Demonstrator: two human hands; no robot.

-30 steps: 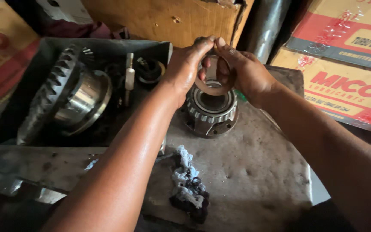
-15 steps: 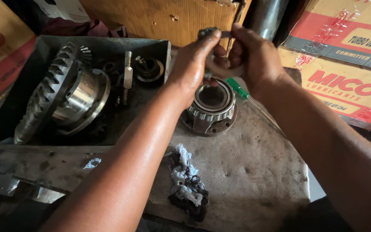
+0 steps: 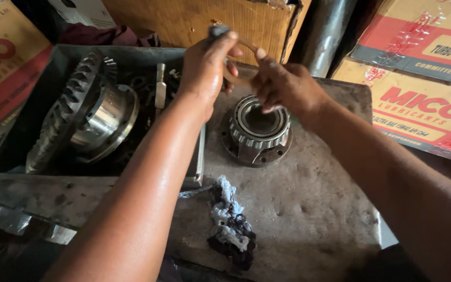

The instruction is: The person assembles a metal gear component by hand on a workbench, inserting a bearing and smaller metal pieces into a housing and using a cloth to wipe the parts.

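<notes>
Two hands meet at upper centre of the frame around a thin, brownish flat metal ring (image 3: 237, 78), held in the air just above and behind a round steel hub with a tapered roller bearing (image 3: 258, 130). The left hand (image 3: 208, 65) pinches the ring's upper left edge with curled fingers, and a small grey object, too blurred to identify, shows at its fingertips. The right hand (image 3: 283, 86) grips the ring's right side between thumb and fingers. Ring and bearing are apart: the ring is clear of the hub, and the bearing's rollers and dark bore lie exposed. Judged from this, the ring is neither seated on the hub nor set aside, so its placing remains undone.

The hub stands upright at centre on a stained grey metal worktop (image 3: 309, 209). A dirty grey-and-black rag (image 3: 230, 227) lies crumpled on the worktop at lower centre, well apart from the hub. At left, a dark metal tray (image 3: 37, 104) holds a large toothed crown gear on a polished steel carrier (image 3: 87, 117). Cardboard cartons (image 3: 408, 99) fill the upper right and upper left corners.
</notes>
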